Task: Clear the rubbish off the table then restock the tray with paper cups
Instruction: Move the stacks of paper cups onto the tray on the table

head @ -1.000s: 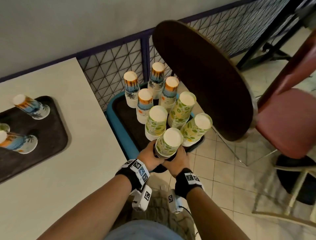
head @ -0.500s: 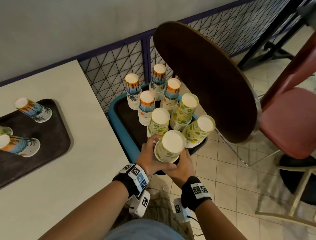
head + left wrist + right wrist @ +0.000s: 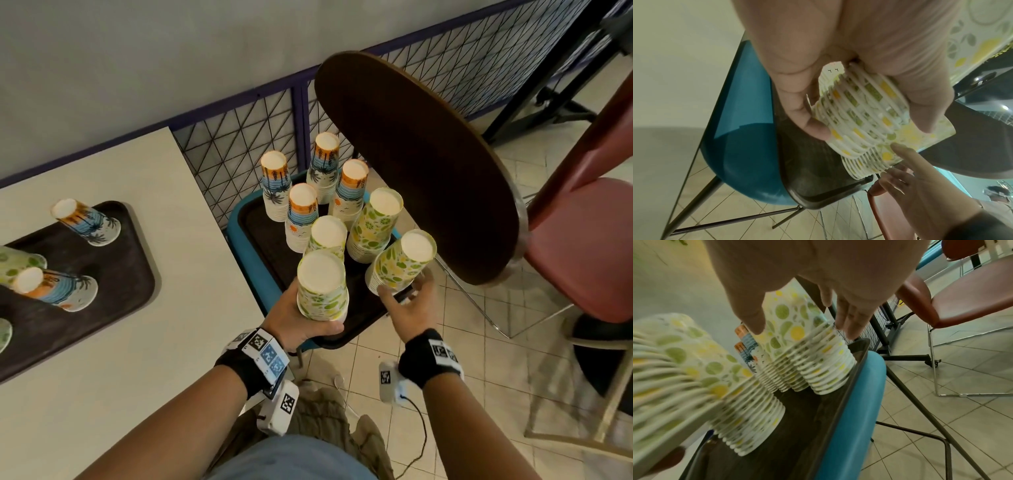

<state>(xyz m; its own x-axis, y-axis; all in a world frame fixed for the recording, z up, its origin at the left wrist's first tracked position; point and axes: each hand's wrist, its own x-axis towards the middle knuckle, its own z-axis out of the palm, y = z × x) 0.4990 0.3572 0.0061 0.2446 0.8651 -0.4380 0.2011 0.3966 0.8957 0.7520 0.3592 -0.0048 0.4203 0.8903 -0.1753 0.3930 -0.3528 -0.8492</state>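
My left hand (image 3: 298, 318) grips a stack of lemon-print paper cups (image 3: 322, 291) near its rims (image 3: 861, 116), raised and tilted over the front edge of the dark tray (image 3: 263, 240) on the blue chair. My right hand (image 3: 409, 301) is open, with spread fingers (image 3: 849, 324) on either side of the base of another lemon-print stack (image 3: 400, 263) at the tray's right corner; one fingertip touches it. Several more stacks, lemon-print and beach-print (image 3: 301, 219), stand upside down on that tray. A second dark tray (image 3: 113, 274) on the white table holds single upturned cups (image 3: 85, 222).
The blue chair (image 3: 246, 253) stands between the white table (image 3: 154, 342) and a tipped round brown tabletop (image 3: 418, 164) close on the right. A wire fence (image 3: 239, 147) runs behind. A red chair (image 3: 582, 240) sits at far right on the tiled floor.
Both hands held the front lemon-print stack before. Now the left hand alone holds it, lifted towards me, and the right hand has let go and moved right to the neighbouring stack.
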